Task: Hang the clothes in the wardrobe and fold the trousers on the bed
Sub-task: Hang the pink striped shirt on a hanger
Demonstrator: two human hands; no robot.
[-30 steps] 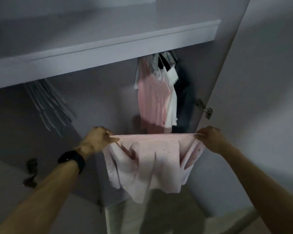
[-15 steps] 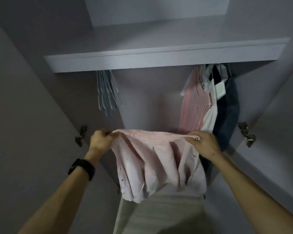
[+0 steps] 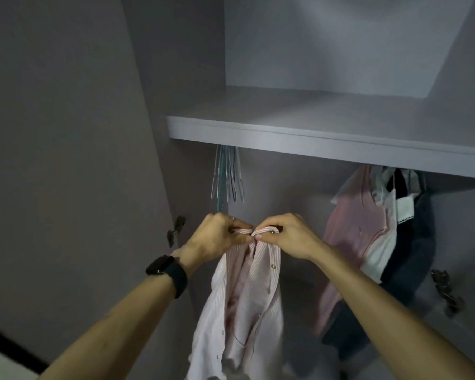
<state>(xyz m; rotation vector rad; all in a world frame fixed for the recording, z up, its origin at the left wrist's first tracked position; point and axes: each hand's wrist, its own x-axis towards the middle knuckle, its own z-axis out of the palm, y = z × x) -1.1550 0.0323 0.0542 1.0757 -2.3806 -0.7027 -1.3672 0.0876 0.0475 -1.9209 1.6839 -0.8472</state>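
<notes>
pinching the top edge of the pink striped shirt (image 3: 239, 311) between curled fingers and thumbs, my left hand (image 3: 217, 237) and my right hand (image 3: 283, 237) sit knuckle to knuckle, nearly touching. each grips its own end of the collar band, and the two ends meet between my thumbs. a small gold-coloured button shows just under my right thumb, with another lower on the front edge.

the shirt hangs straight down from my hands in long loose folds, open at the front, pale pink with fine stripes. its lower part runs out of the bottom of the view. it hangs in front of the open wardrobe, below the grey shelf (image 3: 313, 141).

a thin ring (image 3: 233, 220) sits on one left finger and a black watch (image 3: 167, 272) on that wrist. just above my left hand a bunch of bare hangers (image 3: 226, 176) hangs under the shelf. to the right, apart from the shirt, a pink top (image 3: 351, 234), a white garment (image 3: 381, 253) with a lace edge and a dark blue garment (image 3: 412, 259) hang pressed together. a metal hinge (image 3: 176, 231) shows on the left door.
</notes>
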